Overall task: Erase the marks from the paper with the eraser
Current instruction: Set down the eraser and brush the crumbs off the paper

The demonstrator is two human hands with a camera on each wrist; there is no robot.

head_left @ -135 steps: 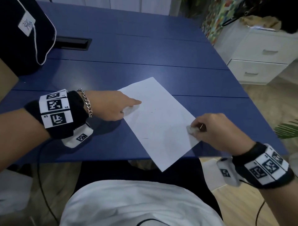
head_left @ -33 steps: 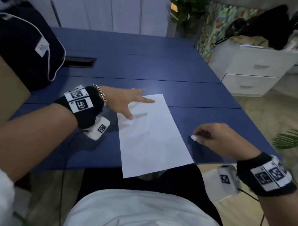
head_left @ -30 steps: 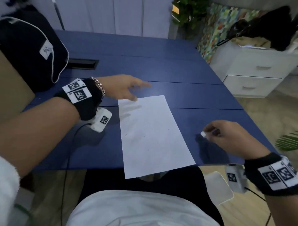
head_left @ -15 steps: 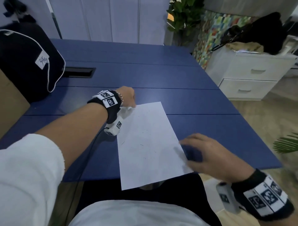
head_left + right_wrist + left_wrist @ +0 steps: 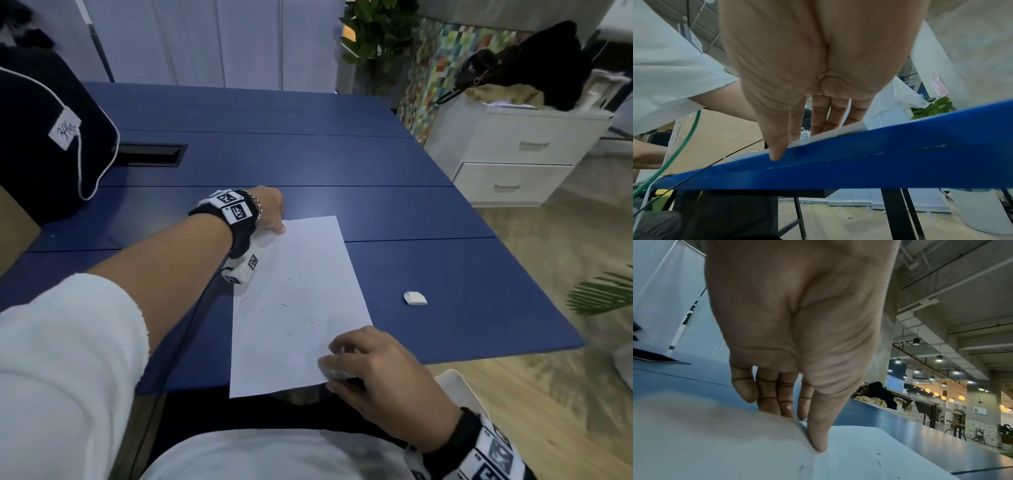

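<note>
A white paper with small dark marks lies on the blue table, its near edge hanging over the front. The white eraser lies loose on the table, right of the paper, with no hand on it. My left hand is at the paper's far left corner. In the left wrist view its thumb presses on the paper and the fingers go behind the raised edge. My right hand pinches the near right corner, thumb below and fingers on top.
A dark bag stands at the table's far left beside a black cable slot. White drawers with dark clothing on top stand to the right. A plant is behind the table. My lap is below the front edge.
My right hand has let go of the eraser, which now lies on the table, and moved to the paper's near right corner. My left hand went to the far left corner.
</note>
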